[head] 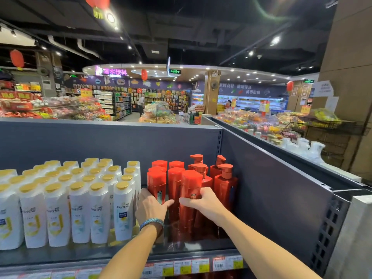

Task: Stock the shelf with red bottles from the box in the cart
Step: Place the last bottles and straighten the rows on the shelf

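Red bottles (190,184) on the shelf (211,245): left hand (151,207) grips one, right hand (204,204) grips another.

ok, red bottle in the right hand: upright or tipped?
Upright: the red bottle stands cap up on the shelf, parallel to its neighbours, right hand gripping it.

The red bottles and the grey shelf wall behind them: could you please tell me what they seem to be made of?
The red bottles look like glossy moulded plastic, judging by the soft highlights on their shoulders and caps. The grey shelf wall looks like matte painted sheet metal, given its slotted corner post; I cannot be certain.
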A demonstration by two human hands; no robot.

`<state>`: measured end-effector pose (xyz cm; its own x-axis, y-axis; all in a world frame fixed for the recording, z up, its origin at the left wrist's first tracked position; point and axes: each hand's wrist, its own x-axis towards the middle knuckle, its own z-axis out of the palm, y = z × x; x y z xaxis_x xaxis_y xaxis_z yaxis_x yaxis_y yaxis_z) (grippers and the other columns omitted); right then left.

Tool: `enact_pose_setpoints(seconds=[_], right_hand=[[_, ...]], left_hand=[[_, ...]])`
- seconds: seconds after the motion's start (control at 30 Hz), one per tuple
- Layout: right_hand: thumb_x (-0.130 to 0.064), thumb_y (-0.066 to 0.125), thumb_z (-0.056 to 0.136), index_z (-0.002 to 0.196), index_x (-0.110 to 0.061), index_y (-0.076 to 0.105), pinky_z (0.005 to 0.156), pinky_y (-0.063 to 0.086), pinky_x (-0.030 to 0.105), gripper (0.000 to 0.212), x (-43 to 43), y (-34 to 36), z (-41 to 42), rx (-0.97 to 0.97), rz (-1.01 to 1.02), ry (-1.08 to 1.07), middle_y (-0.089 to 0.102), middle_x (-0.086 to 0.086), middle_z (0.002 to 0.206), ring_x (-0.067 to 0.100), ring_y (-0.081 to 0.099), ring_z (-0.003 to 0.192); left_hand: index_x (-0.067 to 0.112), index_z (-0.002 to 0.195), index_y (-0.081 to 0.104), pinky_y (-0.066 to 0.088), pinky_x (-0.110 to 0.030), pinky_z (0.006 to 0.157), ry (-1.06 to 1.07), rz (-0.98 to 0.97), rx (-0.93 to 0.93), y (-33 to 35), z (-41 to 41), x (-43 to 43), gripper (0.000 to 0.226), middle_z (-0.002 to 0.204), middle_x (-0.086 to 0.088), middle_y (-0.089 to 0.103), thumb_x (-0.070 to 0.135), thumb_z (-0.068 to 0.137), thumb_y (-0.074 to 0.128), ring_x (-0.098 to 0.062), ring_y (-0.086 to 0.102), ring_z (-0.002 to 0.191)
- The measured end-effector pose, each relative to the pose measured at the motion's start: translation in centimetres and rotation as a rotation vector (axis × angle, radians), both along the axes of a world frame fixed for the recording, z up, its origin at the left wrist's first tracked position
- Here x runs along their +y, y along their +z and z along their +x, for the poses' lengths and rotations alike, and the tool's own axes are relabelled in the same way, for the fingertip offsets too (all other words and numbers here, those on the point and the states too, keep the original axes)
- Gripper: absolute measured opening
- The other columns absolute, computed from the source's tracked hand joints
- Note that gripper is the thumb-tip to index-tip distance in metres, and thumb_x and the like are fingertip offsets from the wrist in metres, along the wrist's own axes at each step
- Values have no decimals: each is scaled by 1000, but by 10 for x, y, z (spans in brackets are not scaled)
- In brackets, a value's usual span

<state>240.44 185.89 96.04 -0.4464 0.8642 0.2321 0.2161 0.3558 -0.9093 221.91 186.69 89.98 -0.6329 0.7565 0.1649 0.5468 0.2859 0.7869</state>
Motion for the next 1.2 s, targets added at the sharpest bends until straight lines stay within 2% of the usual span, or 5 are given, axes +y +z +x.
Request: enact_pose_setpoints(seconds=[0.17, 0.3, 0.47, 0.83, 1.2], right_hand=[[-32, 81, 83, 98, -19, 77, 88, 58, 28, 21, 1, -1, 0, -17, -3, 6, 78, -3, 96, 12, 74, 93], [-37, 81, 81, 100, -20, 76, 93, 58, 35, 25, 3, -1, 0, -17, -8, -8, 78, -4, 97, 12, 74, 94], [-43, 80, 80, 102, -22, 75, 95, 57, 37, 30, 4, -3, 1, -22, -17, -16, 78, -6, 98, 11, 74, 96], [-52, 80, 76, 112, -23, 71, 100, 55, 40, 48, -1, -11, 2, -47, -58, -13, 76, -8, 104, 11, 72, 101], [-52, 79, 77, 112, -23, 73, 102, 54, 41, 45, -4, -7, 10, -37, -62, -8, 76, -8, 106, 11, 72, 103]], left_hand=[[8, 77, 58, 57, -38, 65, -35, 32, -25, 3, 6, -4, 59, 76, -8, 64, 57, 55, 84, -25, 63, 71], [18, 88, 50, 58, -35, 60, 65, 10, 19, -49, -19, 40, 96, 78, 2, 58, 96, 33, 52, -21, 64, 71], [15, 74, 46, 54, -33, 60, 16, -34, 114, 3, 2, -14, 63, 73, -4, 63, 70, 59, 72, -22, 62, 67], [10, 81, 36, 44, -29, 61, 69, -29, 109, 18, 17, -34, 61, 73, 0, 44, 57, 71, 73, -25, 60, 79], [6, 74, 56, 56, -36, 63, 93, -10, 42, -6, 9, -11, 61, 72, -8, 61, 63, 60, 77, -24, 62, 69]])
